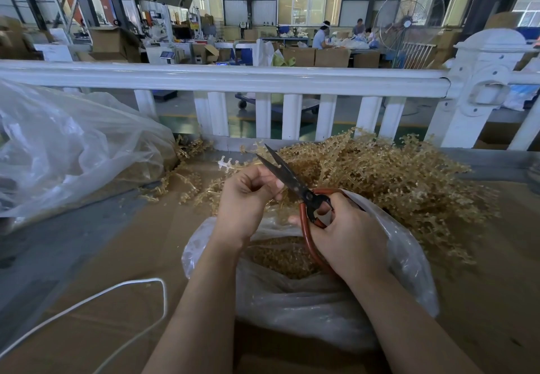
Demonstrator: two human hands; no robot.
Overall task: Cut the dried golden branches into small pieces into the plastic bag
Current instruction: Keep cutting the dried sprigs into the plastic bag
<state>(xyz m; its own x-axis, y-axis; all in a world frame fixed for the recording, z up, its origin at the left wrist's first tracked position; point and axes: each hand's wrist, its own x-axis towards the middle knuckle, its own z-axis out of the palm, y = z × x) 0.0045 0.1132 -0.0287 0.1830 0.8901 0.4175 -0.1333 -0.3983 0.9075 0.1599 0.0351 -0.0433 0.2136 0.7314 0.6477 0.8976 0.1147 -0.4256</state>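
Head view, near to far: a plastic bag [321,300] is seen open on the brown table [102,256] just below both hands, its mouth turned up and a bed of small golden cut pieces [280,256] already lying inside. Above that mouth, the right hand [350,236] is curled round the red handles of a pair of scissors [292,183], whose dark blades are parted and aimed up and to the left, away from the person. The left hand [248,195] is closed in a pinch on a thin golden stem [230,164], held just beside the blades on their left; the stem's long axis is judged to run roughly crosswise to the blades, though where it passes between them cannot be told. The left hand is the nearer to the stem. Beyond the hands, the main heap of dried golden branches [394,174] is piled to the right. A second, large plastic bag [73,145] is slumped at far left, a few golden bits visible through it, and a white railing [233,81] closes the table's far edge.
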